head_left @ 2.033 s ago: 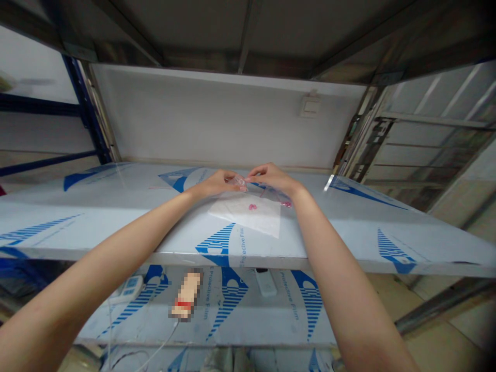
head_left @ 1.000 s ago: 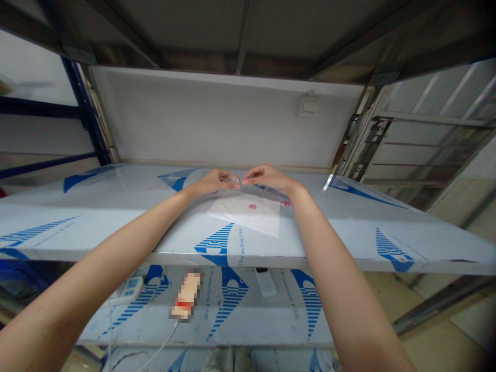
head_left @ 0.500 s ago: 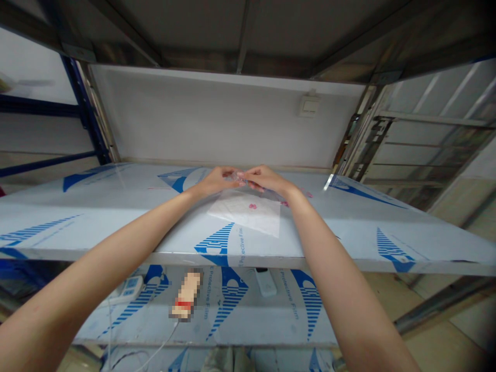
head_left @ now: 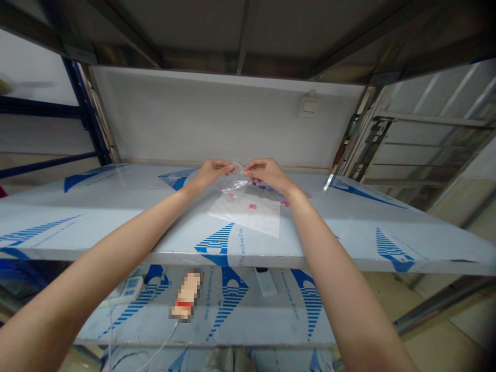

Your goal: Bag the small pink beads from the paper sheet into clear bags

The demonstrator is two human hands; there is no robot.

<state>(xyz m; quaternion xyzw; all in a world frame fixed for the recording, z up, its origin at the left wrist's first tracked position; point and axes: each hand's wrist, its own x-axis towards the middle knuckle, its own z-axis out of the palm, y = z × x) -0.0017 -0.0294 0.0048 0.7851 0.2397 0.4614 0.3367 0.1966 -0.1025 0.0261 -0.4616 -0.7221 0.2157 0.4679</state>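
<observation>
Between my two hands hangs a small clear plastic bag (head_left: pixel 237 182). My left hand (head_left: pixel 212 173) pinches its upper left side with thumb and fingers. On the other side, my right hand (head_left: pixel 267 173) pinches the upper right edge. Below the bag a white sheet (head_left: pixel 259 217) lies flat on the metal shelf, with a small pink piece (head_left: pixel 252 206) on it. More small pink pieces (head_left: pixel 285 204) show near my right wrist, partly covered by it. What lies under my right palm is hard to make out.
The upper shelf (head_left: pixel 127 222) carries blue-printed protective film. Below it, a lower shelf (head_left: pixel 240 330) holds a white remote-like device (head_left: pixel 265 283), a blurred-out object with a cable (head_left: pixel 188 297) and a white box with a display (head_left: pixel 129 288). A wall switch (head_left: pixel 309 107) sits behind.
My hands have moved slightly apart and up. The clear bag, bunched between my fingers before, now hangs spread out between them.
</observation>
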